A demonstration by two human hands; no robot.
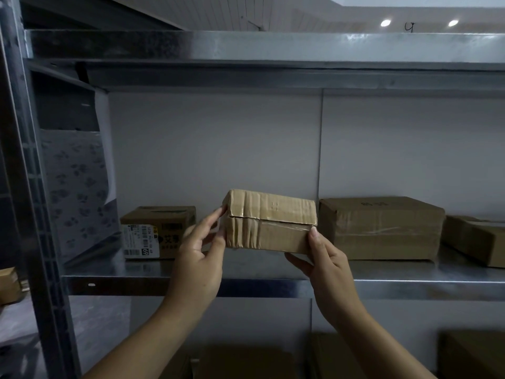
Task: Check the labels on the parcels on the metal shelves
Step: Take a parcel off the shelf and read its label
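A small taped cardboard parcel is held up in front of the middle metal shelf. My left hand grips its left end, fingers curled round the edge. My right hand holds the lower right corner between thumb and fingers. No label shows on the face turned to me. On the shelf to the left sits a parcel with a white barcode label on its front. A larger plain parcel rests on the shelf just right of the held one.
Another box lies at the far right of the shelf. The upper shelf runs overhead. A steel upright stands at the left. Dim boxes sit on the level below, and a small box shows at the left edge.
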